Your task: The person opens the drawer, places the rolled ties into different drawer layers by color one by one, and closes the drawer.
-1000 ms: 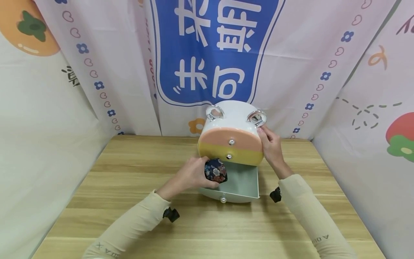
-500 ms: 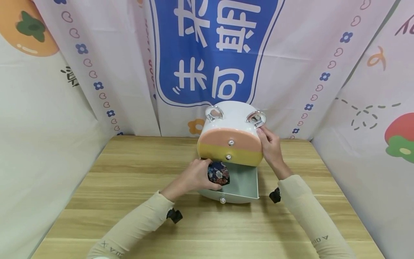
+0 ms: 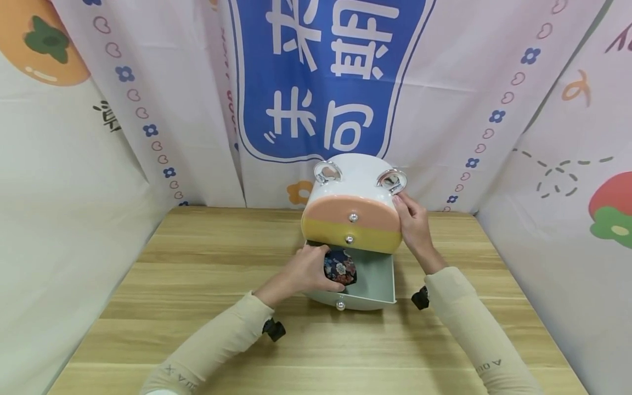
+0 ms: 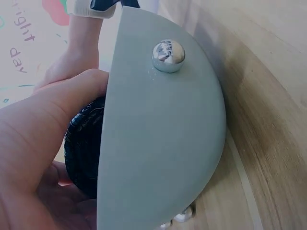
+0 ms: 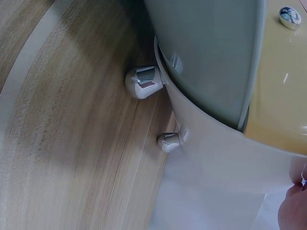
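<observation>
My left hand point(image 3: 311, 269) grips a small dark-blue item with a floral pattern point(image 3: 340, 269), thumb toward the front and fingers behind. It is inside the pulled-out pale green drawer point(image 3: 372, 274), the lowest of a small white drawer cabinet point(image 3: 362, 170). In the left wrist view, the drawer front point(image 4: 158, 129) covers the lower part of the dark item point(image 4: 84, 148). At the cabinet's right side, my right hand point(image 3: 415, 225) holds its wall just below a silver ring. Only a bit of that hand point(image 5: 292, 208) shows in the right wrist view.
Orange and yellow drawer fronts with silver knobs point(image 3: 353, 217) sit flush above the open drawer. The cabinet stands on silver feet point(image 5: 144, 82) upon a wooden table point(image 3: 222, 236). Printed cloth curtains point(image 3: 444, 109) rise behind the table and along both sides.
My left hand has moved a little right and toward me with the floral item, farther over the drawer. The right hand, cabinet and drawer stay in place.
</observation>
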A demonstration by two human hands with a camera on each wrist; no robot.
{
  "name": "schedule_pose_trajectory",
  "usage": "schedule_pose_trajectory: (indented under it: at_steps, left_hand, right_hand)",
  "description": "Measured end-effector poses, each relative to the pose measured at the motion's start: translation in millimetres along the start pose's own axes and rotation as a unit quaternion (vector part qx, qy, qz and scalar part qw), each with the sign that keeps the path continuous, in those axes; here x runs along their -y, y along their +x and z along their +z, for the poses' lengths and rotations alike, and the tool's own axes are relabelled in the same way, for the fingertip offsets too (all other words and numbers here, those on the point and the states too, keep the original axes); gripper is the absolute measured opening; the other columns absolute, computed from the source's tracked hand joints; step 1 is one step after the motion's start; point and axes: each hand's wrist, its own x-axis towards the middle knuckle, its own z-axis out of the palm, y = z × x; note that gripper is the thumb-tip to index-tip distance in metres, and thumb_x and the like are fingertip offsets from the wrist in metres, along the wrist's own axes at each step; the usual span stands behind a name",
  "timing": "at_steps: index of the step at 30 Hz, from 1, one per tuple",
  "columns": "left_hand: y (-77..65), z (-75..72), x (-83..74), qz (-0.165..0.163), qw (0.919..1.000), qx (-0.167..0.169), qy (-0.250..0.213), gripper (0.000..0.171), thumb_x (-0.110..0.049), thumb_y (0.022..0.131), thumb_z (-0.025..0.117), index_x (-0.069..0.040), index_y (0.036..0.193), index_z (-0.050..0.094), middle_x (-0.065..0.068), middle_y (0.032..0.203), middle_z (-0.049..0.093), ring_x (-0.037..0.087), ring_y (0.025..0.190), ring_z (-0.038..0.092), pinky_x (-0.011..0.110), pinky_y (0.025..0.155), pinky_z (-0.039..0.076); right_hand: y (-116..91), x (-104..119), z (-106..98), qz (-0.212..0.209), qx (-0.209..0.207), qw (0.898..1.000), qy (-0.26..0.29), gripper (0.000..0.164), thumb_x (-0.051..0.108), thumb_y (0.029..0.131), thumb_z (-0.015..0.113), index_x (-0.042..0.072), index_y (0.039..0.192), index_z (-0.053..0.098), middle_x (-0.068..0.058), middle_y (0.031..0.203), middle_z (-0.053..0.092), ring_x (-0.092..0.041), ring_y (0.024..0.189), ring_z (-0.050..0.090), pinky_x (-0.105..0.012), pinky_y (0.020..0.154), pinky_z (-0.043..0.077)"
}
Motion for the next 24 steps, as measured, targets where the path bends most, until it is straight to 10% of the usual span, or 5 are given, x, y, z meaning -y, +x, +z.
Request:
schedule_pose_trajectory:
  at_steps: [24]
  left_hand:
    - [14.9, 16.8, -1.7, -0.001, 0.9998, 0.021, 0.007, 0.072, -0.058, 0.061, 0.083, -0.006, 0.106, 0.06, 0.003, 0.09, 0.067, 0.014, 0.076, 0.063, 0.028, 0.066, 0.053]
  right_hand:
    - [2, -4, 0, -0.011, -0.002, 1.0, 0.018, 0.041, 0.022, 0.099, 0.052, 0.002, 0.135, 0.052, -0.014, 0.143, 0.05, -0.027, 0.133, 0.05, -0.019, 0.101, 0.045]
